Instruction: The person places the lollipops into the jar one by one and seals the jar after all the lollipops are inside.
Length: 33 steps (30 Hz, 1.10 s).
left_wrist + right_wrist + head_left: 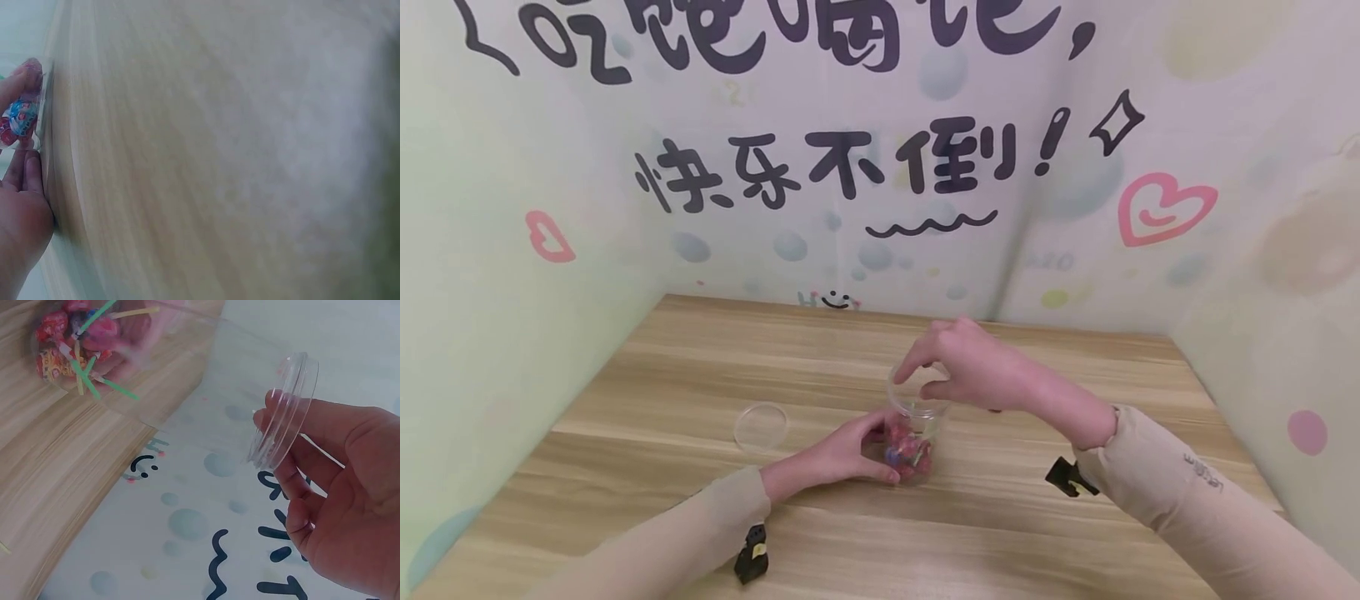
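I read everything off the clear plastic jar (919, 431), which stands mouth-up on the wood-grain table (1000, 542), its long axis close to vertical. Taking the jar as the centre of my dial in the head view, my left hand (844, 452) sits at nine o'clock, thumb and fingers curled round the lower wall, so that is the hand bracing it. My right hand (976, 368) comes in from about two o'clock, higher up, with its fingers bent over the mouth. They are loosely parted, and I see nothing in them; whether the tips press on the threaded rim (306, 412), I can't tell.

The relation I'd judge by is the line down that axis: my right hand is nearer the opening, while the wrapped lollipops (910, 450) lie at the base, down beside my left hand's grip. In the right wrist view some green and yellow sticks (82, 376) slant toward the mouth, so to my eye those ends are the closer reach. The round clear lid (760, 427) lies flat out at nine o'clock, past my left hand and well apart from the jar.
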Available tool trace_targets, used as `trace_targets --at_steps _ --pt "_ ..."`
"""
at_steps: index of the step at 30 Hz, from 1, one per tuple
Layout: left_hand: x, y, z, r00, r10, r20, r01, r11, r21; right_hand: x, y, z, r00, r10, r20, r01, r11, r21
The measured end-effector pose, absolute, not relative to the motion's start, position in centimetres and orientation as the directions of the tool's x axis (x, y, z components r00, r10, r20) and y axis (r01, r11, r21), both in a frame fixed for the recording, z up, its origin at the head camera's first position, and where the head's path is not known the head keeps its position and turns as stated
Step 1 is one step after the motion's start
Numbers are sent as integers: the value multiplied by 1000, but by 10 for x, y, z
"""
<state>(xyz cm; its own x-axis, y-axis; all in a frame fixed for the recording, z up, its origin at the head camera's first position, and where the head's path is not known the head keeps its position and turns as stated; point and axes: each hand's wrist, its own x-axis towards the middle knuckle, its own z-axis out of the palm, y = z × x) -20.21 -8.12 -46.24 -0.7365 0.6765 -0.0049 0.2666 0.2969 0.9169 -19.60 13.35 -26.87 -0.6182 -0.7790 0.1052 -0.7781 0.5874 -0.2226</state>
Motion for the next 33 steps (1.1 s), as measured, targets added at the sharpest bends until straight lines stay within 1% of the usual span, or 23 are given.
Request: trace_targets --at_steps 2,4,9,11,15,21,23,33 --pt "-202 -81 -463 -738 675 -2 273 301 914 -197 135 -269 -622 -775 113 -772 583 -253" --pt "-202 -81 -463 -740 673 1 276 301 913 -198 136 -269 -611 -780 136 -779 563 -277" --pt "-202 -81 -464 -734 679 18 282 281 917 -201 141 -268 -587 -786 195 -799 525 -293" --pt "-202 -81 -463 -732 681 21 284 277 918 -203 145 -268 -592 -777 212 -796 524 -302" --pt "-201 -82 -462 -729 684 15 275 273 922 -207 156 -268 -617 -750 238 -779 539 -320" --pt "-200 -82 -461 -727 686 3 266 278 923 -217 178 -274 -695 -685 217 -706 593 -387" --pt "-200 -82 -461 -730 684 -2 261 282 923 -222 185 -278 -711 -669 215 -688 600 -409" --pt "-201 -81 -465 -735 678 25 278 267 923 -246 218 -306 -756 -619 213 -638 625 -450"
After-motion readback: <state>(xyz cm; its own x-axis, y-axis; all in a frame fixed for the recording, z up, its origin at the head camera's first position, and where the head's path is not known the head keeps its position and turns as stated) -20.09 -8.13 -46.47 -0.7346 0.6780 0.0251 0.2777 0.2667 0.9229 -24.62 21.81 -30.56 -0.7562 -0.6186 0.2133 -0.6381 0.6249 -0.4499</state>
